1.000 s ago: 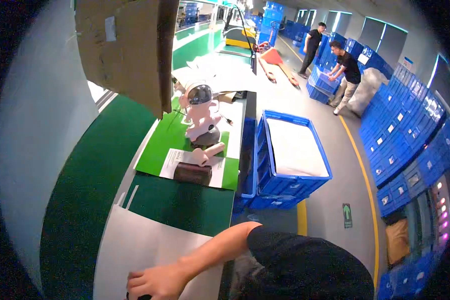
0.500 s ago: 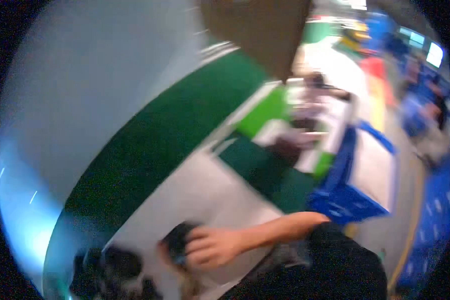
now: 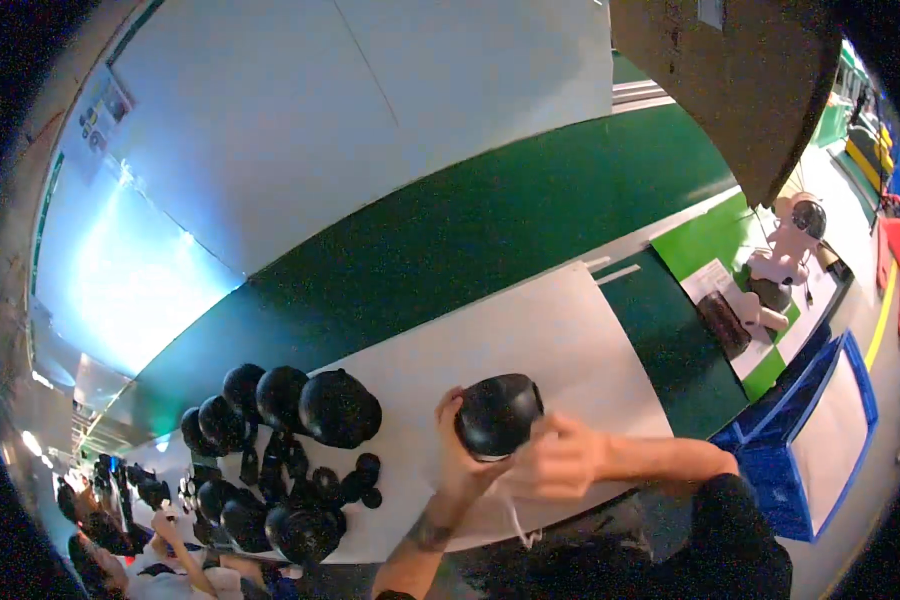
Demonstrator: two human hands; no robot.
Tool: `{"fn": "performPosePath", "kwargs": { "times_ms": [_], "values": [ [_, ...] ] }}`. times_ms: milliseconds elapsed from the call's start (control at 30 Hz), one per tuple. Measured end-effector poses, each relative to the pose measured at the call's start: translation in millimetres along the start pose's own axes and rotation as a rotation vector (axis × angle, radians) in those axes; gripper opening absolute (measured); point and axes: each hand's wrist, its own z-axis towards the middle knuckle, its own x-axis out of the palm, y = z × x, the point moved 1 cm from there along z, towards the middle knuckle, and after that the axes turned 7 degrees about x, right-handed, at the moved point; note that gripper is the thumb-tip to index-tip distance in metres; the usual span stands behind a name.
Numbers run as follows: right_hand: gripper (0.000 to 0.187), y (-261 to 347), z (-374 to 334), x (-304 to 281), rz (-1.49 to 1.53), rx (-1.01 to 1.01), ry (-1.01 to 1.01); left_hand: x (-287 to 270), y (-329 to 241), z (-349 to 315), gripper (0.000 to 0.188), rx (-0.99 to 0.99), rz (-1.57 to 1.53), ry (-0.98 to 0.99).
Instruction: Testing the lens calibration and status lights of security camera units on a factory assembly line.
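Observation:
A glossy black dome-shaped shell [image 3: 497, 415] is held over the white table sheet. My left hand [image 3: 457, 440] wraps round its left side and underside, thumb up along the edge. At the shell's lower right is my right hand [image 3: 567, 457], its fingers bent and smeared by motion, so whether they grip anything cannot be made out. A thin white cord or strip [image 3: 518, 525] hangs below the hands. Left of them, several similar black round shells [image 3: 340, 408] sit in rows, with smaller black parts [image 3: 355, 483] among them.
On the right stands a blue bin [image 3: 790, 480] beside the table. Beyond the dark green mat, a green board [image 3: 705, 240] bears papers, white pieces and a dark brush-like block [image 3: 722, 325]. A brown panel [image 3: 730, 80] hangs above. Other people [image 3: 175, 545] work at lower left.
The view has swung and sharpened, bringing the rows of black shells and other people into sight. Both hands now show at the black shell, further right in the picture.

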Motion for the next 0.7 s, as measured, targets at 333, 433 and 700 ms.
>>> {"fn": "performPosePath", "kwargs": {
  "times_ms": [333, 433, 700],
  "values": [
    [0.015, 3, -29, 29, 0.275, -0.041, 0.124, 18, -6, 94, 0.109, 0.849, 1.345, 0.243],
    [0.017, 11, -28, 36, 0.331, 0.026, 0.161, 37, -30, 166, 0.106, 1.069, 1.436, 0.092],
    [0.020, -15, -43, 48, 0.257, 0.172, 0.146, 21, -60, 262, 0.111, 1.202, 1.591, -0.154]
  ]
}}
